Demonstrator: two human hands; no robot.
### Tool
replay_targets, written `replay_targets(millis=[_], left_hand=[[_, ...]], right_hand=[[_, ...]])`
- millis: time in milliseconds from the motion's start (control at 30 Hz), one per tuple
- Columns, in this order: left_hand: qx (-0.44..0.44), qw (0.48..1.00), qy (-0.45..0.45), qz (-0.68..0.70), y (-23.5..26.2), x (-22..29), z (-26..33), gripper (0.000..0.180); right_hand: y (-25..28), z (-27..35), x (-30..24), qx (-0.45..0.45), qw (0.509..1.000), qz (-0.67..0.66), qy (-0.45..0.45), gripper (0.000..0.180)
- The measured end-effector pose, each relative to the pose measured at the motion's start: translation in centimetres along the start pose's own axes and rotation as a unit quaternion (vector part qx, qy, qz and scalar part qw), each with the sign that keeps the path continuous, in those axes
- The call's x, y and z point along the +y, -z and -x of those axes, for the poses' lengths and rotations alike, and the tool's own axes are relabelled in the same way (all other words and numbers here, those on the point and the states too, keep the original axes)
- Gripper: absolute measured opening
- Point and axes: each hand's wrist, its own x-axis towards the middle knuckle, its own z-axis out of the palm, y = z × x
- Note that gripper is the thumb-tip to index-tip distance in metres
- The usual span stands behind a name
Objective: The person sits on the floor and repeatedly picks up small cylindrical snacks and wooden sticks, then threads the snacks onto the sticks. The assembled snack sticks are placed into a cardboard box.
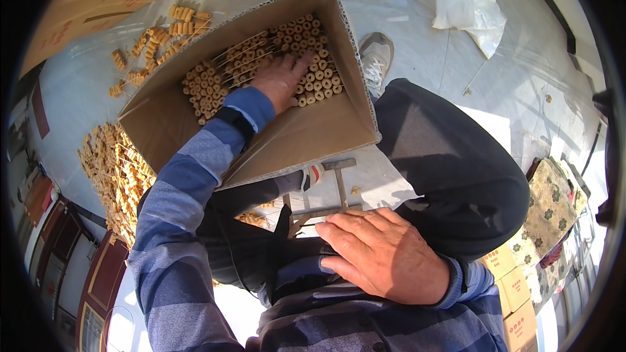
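Observation:
An open cardboard box [293, 146] stands tilted in front of my knees. Inside it lie bundles of tan, ring-ended pieces [323, 81], some with thin sticks [238, 58] running out of them. My left hand [280, 79] reaches into the box and rests palm down on these pieces, its fingers spread over them. Its fingertips are partly hidden among the rings, and I make out nothing gripped. Above my lap, my right hand [388, 257] is held with its fingers stretched out toward the left, nothing visible in it.
Loose skewered pieces [156, 45] lie on the floor beyond the box, with a large heap [117, 176] to its left. Big cartons [98, 6] stand at the far left. Small boxes [515, 293] and a flowered cloth [544, 208] are at right; a plastic bag [466, 0] lies far right.

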Motion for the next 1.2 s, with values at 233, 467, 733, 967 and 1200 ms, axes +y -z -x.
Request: replay_targets(millis=[233,467,733,967,1200], left_hand=[[0.05,0.979,-0.036,0.193,-1.4,-2.4,-1.2,0.08],[0.059,0.979,-0.08,0.18,-2.0,-3.8,-2.0,0.064],[-0.013,0.992,-0.009,0.128,0.1,-2.0,-1.3,0.084],[0.015,0.993,-0.007,0.115,0.4,-1.6,-0.7,0.09],[0.023,0.999,0.023,0.006,0.2,-0.8,-1.3,0.081]], right_hand=[[-0.5,-0.1,0.1,0.004,1.0,0.017,0.006,0.044],[-0.5,0.0,-0.2,-0.001,1.0,0.003,-0.011,0.044],[-1.6,0.1,-0.1,0.01,0.998,0.059,-0.019,0.041],[-2.2,0.0,-0.1,0.036,0.997,0.066,-0.001,0.038],[-2.6,-0.3,-0.4,0.028,0.996,0.081,0.001,0.037]])
